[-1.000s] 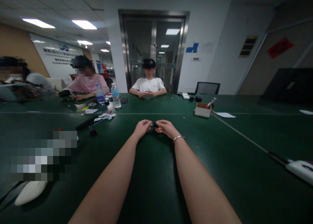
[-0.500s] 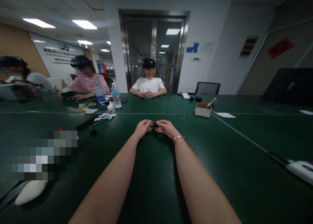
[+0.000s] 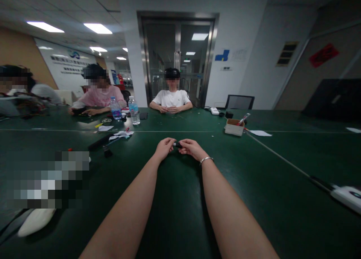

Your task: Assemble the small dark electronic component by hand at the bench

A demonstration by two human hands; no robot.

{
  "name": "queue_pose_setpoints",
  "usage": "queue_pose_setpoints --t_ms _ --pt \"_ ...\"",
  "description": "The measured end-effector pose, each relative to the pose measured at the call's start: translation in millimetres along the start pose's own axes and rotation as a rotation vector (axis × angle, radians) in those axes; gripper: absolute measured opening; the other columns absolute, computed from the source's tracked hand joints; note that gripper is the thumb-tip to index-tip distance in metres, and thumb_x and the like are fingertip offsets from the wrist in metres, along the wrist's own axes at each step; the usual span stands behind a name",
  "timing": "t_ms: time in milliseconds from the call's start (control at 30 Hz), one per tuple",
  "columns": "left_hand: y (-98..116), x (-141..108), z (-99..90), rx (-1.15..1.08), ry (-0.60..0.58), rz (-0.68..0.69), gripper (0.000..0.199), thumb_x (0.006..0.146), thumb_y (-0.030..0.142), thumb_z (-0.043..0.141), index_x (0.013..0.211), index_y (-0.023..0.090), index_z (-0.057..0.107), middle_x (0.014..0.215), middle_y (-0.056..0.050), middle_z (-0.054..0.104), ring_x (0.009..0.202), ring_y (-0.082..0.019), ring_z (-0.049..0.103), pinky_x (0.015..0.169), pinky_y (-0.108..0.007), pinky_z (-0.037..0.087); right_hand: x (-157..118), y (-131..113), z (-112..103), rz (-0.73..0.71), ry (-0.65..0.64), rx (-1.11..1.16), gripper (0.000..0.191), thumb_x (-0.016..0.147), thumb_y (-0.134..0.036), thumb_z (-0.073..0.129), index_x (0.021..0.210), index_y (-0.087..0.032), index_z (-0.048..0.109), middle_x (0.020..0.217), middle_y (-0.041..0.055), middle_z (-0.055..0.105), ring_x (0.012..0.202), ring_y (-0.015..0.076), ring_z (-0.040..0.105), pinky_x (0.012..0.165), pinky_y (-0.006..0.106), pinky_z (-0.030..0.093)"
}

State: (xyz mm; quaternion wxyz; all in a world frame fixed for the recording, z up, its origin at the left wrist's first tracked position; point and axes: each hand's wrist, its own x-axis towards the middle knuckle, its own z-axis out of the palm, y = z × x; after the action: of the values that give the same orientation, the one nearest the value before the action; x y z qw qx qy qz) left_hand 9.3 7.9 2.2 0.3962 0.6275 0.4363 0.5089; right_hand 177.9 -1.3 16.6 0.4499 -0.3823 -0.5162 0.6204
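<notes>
Above the dark green table (image 3: 180,198), a small dark piece with a pale, silvery end (image 3: 177,145) spans the gap between my fingertips; its exact kind is too small to make out. My left hand (image 3: 164,149) pinches the silvery end. The black end is held in the closed fingers of my right hand (image 3: 193,149), which has a silver bracelet (image 3: 206,160) at its wrist. Both forearms reach forward, and fingers cover parts of the piece.
Two water bottles (image 3: 134,111) stand at the far left, near crumpled paper (image 3: 121,134). Right of my hands are a small cardboard box (image 3: 234,128) with a pen in it and a white power strip (image 3: 348,198). Across the table sits a person (image 3: 171,99); others sit at left.
The small piece is tilted slightly differently between my fingers, its black end a little lower. My hands stay in nearly the same place.
</notes>
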Motion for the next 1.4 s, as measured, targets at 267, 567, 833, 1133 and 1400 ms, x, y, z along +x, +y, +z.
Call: queue_pose_setpoints --t_ms 267,567,833,1133,1400 --pt "-0.1 0.8 0.9 -0.081 0.044 -0.029 0.027 0.074 0.041 0.059 0.081 0.016 0.053 0.055 0.003 0.054 0.047 -0.008 0.050 0.046 -0.019 0.037 1.9 2.2 0.1 -0.018 0.003 -0.033 0.018 0.075 -0.012 0.068 0.091 -0.011 0.061 0.065 0.0039 0.067 0.053 0.0098 0.064 0.052 0.017 0.056" --pt "-2.4 1.8 0.2 -0.042 0.068 -0.019 0.036 0.068 0.049 0.064 0.076 0.014 0.055 0.055 0.001 0.055 0.049 -0.009 0.050 0.047 -0.021 0.039 6.4 7.3 -2.1 -0.037 -0.022 -0.045 0.025 0.071 -0.006 0.069 0.094 -0.012 0.062 0.069 0.0021 0.066 0.054 0.0085 0.064 0.053 0.017 0.056" --pt "0.8 0.0 -0.9 -0.069 0.082 -0.048 0.031 0.071 0.039 0.062 0.093 0.017 0.057 0.094 -0.007 0.061 0.081 -0.016 0.060 0.058 -0.023 0.049 9.8 9.1 -3.0 -0.037 -0.003 -0.083 0.023 0.072 -0.007 0.068 0.094 -0.012 0.063 0.067 0.0011 0.065 0.050 0.0067 0.061 0.051 0.016 0.055" --pt "6.4 -3.6 -3.3 -0.093 0.028 -0.003 0.032 0.069 0.028 0.064 0.099 0.017 0.060 0.092 -0.007 0.062 0.077 -0.014 0.059 0.061 -0.022 0.048 10.5 10.1 -2.4 -0.047 0.031 -0.058 0.021 0.072 -0.004 0.066 0.091 -0.012 0.062 0.063 0.0003 0.064 0.049 0.0071 0.061 0.049 0.016 0.055" --pt "-5.7 3.2 -3.4 0.077 0.104 -0.011 0.038 0.066 0.052 0.063 0.076 0.015 0.060 0.059 0.000 0.057 0.055 -0.012 0.053 0.053 -0.023 0.041 10.6 9.2 -1.0 -0.052 -0.023 -0.162 0.027 0.068 -0.002 0.067 0.094 -0.012 0.064 0.065 -0.0002 0.064 0.050 0.0066 0.060 0.049 0.016 0.055"
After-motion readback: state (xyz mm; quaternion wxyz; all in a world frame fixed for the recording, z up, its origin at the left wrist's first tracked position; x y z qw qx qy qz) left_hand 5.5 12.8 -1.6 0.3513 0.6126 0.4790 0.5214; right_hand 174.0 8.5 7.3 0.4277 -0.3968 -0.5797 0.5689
